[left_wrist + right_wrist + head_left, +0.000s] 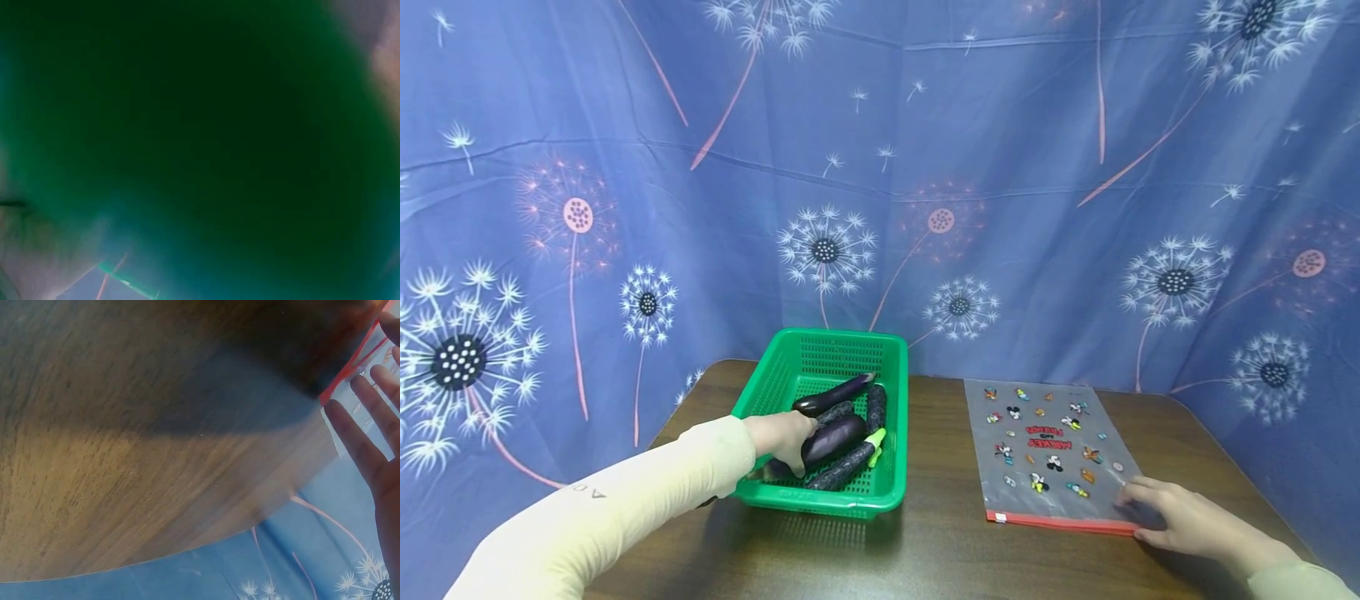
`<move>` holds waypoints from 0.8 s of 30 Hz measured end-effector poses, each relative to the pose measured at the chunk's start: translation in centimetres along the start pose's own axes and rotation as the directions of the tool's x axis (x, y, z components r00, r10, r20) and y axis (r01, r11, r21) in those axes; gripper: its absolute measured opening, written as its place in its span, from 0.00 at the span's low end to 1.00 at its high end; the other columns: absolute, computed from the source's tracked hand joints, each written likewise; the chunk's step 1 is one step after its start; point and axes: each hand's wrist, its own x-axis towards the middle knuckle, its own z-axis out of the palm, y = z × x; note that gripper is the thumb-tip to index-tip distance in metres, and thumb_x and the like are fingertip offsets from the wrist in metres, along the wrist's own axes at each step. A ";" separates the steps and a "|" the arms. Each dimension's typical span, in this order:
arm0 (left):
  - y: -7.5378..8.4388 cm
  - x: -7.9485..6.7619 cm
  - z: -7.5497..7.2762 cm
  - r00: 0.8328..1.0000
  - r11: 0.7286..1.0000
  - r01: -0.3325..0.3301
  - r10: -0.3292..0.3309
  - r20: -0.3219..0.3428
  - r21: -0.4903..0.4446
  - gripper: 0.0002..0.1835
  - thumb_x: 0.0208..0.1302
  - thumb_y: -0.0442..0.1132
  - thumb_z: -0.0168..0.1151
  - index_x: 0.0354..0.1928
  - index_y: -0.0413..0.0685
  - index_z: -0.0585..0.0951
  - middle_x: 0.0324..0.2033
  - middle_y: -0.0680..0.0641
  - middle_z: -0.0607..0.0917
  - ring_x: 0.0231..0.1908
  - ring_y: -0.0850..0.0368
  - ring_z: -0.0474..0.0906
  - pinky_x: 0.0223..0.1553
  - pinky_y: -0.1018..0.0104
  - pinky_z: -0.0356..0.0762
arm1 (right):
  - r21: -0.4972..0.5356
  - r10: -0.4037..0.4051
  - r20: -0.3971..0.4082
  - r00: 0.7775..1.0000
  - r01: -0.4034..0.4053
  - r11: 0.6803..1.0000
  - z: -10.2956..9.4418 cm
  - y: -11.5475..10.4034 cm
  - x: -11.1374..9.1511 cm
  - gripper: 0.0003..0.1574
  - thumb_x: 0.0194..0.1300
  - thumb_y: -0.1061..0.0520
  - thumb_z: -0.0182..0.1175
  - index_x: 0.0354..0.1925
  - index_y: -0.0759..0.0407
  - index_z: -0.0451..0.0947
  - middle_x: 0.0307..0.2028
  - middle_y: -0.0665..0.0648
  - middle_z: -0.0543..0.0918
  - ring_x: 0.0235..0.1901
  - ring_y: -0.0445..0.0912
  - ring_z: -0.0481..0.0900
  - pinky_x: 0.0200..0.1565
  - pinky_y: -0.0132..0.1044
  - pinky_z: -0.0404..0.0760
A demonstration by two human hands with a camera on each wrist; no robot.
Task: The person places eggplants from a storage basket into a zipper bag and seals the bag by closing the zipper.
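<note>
In the head view my left hand reaches over the left rim of a green plastic basket. Its thumb and fingers grip the left end of a glossy dark purple eggplant. A second eggplant lies behind it, and bumpy dark cucumbers lie around them. The basket wall fills the left wrist view as a dark green blur, hiding the fingers there. My right hand, fingers loosely extended, rests at the near right corner of a clear zip bag with cartoon prints and a red slider edge.
Both basket and bag sit on a brown wooden table. A blue cloth with dandelion prints hangs behind the table and at its sides. The table's curved edge shows in the right wrist view.
</note>
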 end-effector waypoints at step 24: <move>-0.6 -0.5 0.0 0.999 1.000 -0.011 0.010 -0.051 -0.021 0.31 0.41 0.40 0.78 0.50 0.41 0.77 0.38 0.46 0.81 0.38 0.53 0.78 0.41 0.57 0.77 | -0.075 -0.002 -0.114 0.993 -0.007 0.997 -0.8 -0.8 2.2 0.29 0.29 0.66 0.73 0.26 0.39 0.72 0.26 0.34 0.72 0.23 0.24 0.65 0.19 0.21 0.60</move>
